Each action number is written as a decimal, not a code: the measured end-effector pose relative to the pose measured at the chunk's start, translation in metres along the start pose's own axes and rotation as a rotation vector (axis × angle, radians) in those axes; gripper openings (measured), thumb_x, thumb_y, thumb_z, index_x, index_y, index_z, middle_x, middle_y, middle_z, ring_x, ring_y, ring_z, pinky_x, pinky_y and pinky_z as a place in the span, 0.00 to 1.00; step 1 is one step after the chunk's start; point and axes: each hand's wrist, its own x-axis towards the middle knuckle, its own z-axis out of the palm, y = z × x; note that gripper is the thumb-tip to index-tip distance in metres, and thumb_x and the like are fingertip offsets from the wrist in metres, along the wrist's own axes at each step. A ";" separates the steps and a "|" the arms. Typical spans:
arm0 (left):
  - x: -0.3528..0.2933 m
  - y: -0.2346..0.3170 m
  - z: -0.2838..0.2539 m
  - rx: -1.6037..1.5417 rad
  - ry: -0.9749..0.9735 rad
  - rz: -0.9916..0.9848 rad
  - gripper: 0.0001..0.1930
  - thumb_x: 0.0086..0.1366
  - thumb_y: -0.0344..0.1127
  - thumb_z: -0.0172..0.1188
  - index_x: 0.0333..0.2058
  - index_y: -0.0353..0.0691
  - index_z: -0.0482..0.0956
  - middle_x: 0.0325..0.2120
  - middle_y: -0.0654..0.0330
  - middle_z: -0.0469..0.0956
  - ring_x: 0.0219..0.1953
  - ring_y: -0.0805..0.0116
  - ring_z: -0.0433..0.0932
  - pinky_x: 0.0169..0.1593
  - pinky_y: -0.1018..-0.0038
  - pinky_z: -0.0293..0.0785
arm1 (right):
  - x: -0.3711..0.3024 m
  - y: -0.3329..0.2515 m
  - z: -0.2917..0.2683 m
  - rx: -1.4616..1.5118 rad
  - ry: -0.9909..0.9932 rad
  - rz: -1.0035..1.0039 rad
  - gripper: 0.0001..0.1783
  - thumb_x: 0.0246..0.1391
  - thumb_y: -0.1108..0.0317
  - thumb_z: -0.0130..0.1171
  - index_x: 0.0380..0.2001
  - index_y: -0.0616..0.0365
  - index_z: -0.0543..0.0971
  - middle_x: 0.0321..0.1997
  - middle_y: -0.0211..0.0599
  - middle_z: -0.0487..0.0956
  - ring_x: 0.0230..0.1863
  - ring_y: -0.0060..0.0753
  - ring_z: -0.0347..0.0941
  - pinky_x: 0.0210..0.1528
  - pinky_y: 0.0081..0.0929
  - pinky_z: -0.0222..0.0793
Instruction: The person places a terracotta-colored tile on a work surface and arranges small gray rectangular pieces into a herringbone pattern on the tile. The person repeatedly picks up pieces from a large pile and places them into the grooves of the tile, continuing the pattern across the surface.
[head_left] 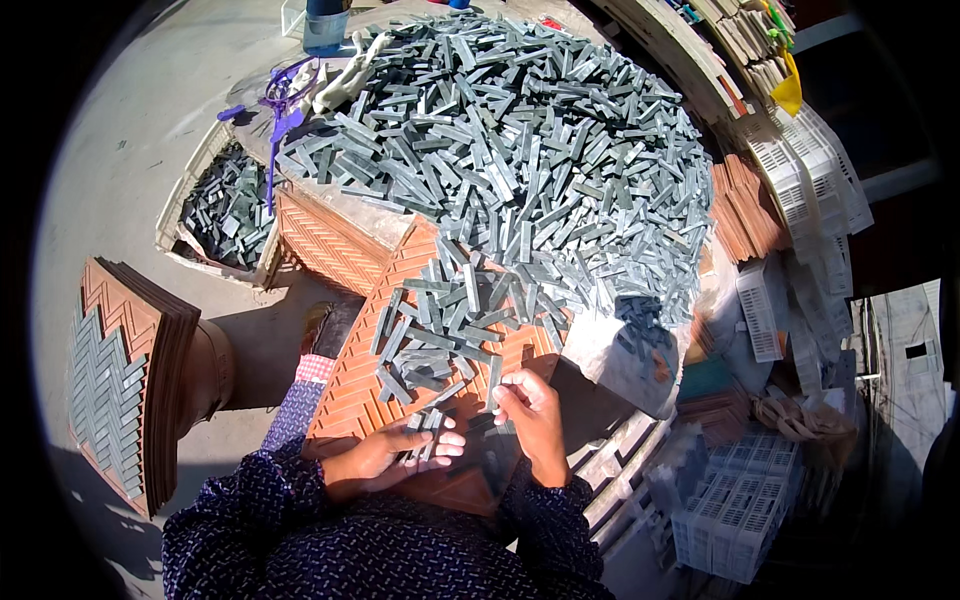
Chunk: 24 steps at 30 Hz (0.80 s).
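My left hand (372, 456), palm up, is closed around several short grey stone strips (428, 432) lying side by side across its fingers. With thumb and fingers my right hand (533, 412) pinches one more grey stone strip (495, 372), which stands lengthwise away from me. Both hands are over an orange tray (345, 385) with herringbone grooves, which lies in front of my body. Loose strips (440, 325) are heaped on the tray's far part, just beyond my fingers. My hands and shadow hide part of its near end.
A large pile of grey strips (520, 140) spreads beyond the tray. To the left are a crate (163, 235) of dark pieces and a tray stack (160, 340), its top partly filled with strips. A purple tool (285, 122) lies near the pile. White plastic crates (735, 510) stand right.
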 end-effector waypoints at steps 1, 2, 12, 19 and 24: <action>0.000 0.001 -0.003 0.014 -0.025 0.011 0.23 0.70 0.41 0.48 0.60 0.36 0.61 0.56 0.49 0.68 0.58 0.57 0.69 0.62 0.60 0.64 | -0.007 -0.003 0.003 0.000 -0.050 0.015 0.06 0.55 0.77 0.58 0.36 0.65 0.74 0.30 0.32 0.78 0.26 0.17 0.72 0.27 0.17 0.70; 0.000 -0.001 -0.007 -0.079 -0.056 0.030 0.24 0.70 0.43 0.47 0.60 0.36 0.61 0.56 0.48 0.68 0.58 0.57 0.69 0.62 0.59 0.64 | -0.016 -0.006 0.009 0.002 -0.099 0.031 0.06 0.56 0.77 0.58 0.36 0.65 0.74 0.30 0.32 0.78 0.26 0.17 0.73 0.27 0.17 0.70; -0.017 0.008 -0.014 -0.295 -0.211 0.096 0.31 0.67 0.58 0.46 0.62 0.48 0.59 0.60 0.45 0.63 0.62 0.47 0.63 0.57 0.64 0.70 | -0.042 -0.017 0.027 -0.174 -0.154 0.027 0.13 0.55 0.75 0.59 0.44 0.68 0.74 0.35 0.37 0.79 0.37 0.20 0.75 0.39 0.19 0.73; -0.070 0.076 -0.033 -0.274 -0.112 0.440 0.27 0.67 0.45 0.53 0.58 0.36 0.62 0.58 0.45 0.66 0.59 0.52 0.68 0.63 0.52 0.61 | -0.059 -0.017 0.032 -0.175 -0.103 0.047 0.13 0.54 0.74 0.59 0.42 0.67 0.75 0.32 0.34 0.79 0.32 0.19 0.75 0.35 0.18 0.71; -0.117 0.102 -0.064 -0.281 0.080 0.632 0.19 0.64 0.33 0.57 0.52 0.35 0.68 0.54 0.48 0.70 0.52 0.56 0.74 0.57 0.56 0.71 | -0.069 -0.014 0.041 -0.130 -0.070 0.055 0.12 0.54 0.73 0.60 0.41 0.67 0.75 0.30 0.35 0.78 0.31 0.19 0.74 0.35 0.19 0.71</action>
